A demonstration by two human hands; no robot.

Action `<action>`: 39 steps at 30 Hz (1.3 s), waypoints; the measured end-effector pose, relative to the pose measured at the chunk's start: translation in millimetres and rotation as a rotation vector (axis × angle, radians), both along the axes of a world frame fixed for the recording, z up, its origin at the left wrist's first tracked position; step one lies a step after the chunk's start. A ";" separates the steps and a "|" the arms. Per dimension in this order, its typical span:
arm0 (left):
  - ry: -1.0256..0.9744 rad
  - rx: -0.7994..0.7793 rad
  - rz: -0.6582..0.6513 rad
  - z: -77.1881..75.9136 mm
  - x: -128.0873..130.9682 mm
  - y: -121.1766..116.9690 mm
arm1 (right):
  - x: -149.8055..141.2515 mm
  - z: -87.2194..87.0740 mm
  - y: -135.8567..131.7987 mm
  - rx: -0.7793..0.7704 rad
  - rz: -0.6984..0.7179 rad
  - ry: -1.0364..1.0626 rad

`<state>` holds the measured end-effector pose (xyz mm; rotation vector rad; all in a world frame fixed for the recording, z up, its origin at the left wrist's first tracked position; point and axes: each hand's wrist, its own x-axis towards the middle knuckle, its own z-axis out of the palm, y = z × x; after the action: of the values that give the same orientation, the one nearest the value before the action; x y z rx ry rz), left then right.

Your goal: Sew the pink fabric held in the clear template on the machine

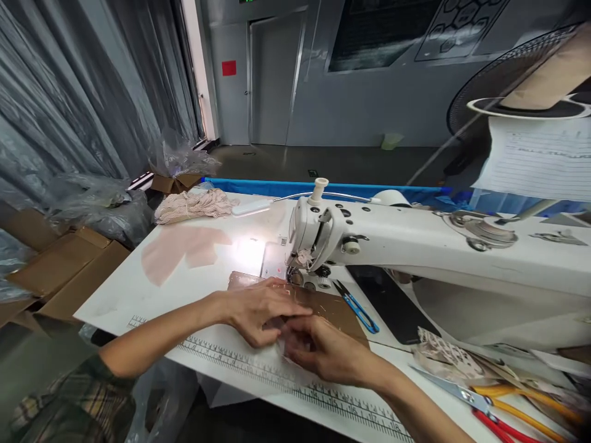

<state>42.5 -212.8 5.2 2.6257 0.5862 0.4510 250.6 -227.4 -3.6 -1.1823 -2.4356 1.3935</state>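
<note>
A piece of thin, sheer pale fabric hangs between my two hands, just in front of the sewing machine needle area. My left hand lies with fingers stretched out over a brown plate on the machine bed, its thumb apart and near the fabric. Curled and slightly blurred, my right hand pinches the fabric, close to the left fingertips. The white sewing machine stands just beyond, its lamp lighting the bed beside the presser foot. Part of the fabric is hidden under my fingers.
Blue thread snips lie right of the plate, beside a dark phone-like slab. Orange-handled scissors and lace scraps are at right. Pink cut pieces and a lace bundle lie left. A printed ruler edges the table.
</note>
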 end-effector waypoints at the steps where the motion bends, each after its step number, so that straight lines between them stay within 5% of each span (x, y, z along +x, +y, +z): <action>1: 0.015 -0.076 -0.016 2.0 -0.6 -2.4 | 7.4 2.3 -1.7 -0.027 0.022 0.001; 4: 0.024 -0.412 -0.033 10.3 -13.9 -8.6 | 33.5 8.8 3.5 -0.319 0.150 0.029; 7: -0.012 -0.675 0.121 13.3 -29.5 -8.4 | 50.6 6.4 23.3 -0.541 0.147 0.124; 13: -0.286 -0.700 0.672 -11.5 -38.7 11.7 | 36.3 -14.3 56.7 -0.318 -0.275 0.271; 16: -0.441 -0.610 0.784 -22.5 -39.1 17.7 | 22.4 -14.6 55.4 -0.315 -0.397 0.357; 19: -0.628 -0.772 0.857 -28.2 -38.5 19.2 | 17.0 -12.9 50.9 -0.329 -0.525 0.400; 23: -0.958 -1.081 0.873 -30.0 -35.6 19.6 | 20.3 -15.5 49.1 -0.372 -0.610 0.411; 29: -1.182 -1.304 0.724 -23.2 -31.9 18.9 | 21.9 -19.9 51.4 -0.483 -0.716 0.557; 39: -1.173 -1.272 0.727 -31.6 -31.5 19.4 | 11.7 -31.9 48.1 -0.549 -0.663 0.699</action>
<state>11.0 -193.4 -26.4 0.6644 0.9014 1.1618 262.3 -179.3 -35.4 -1.1463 -1.0939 1.8405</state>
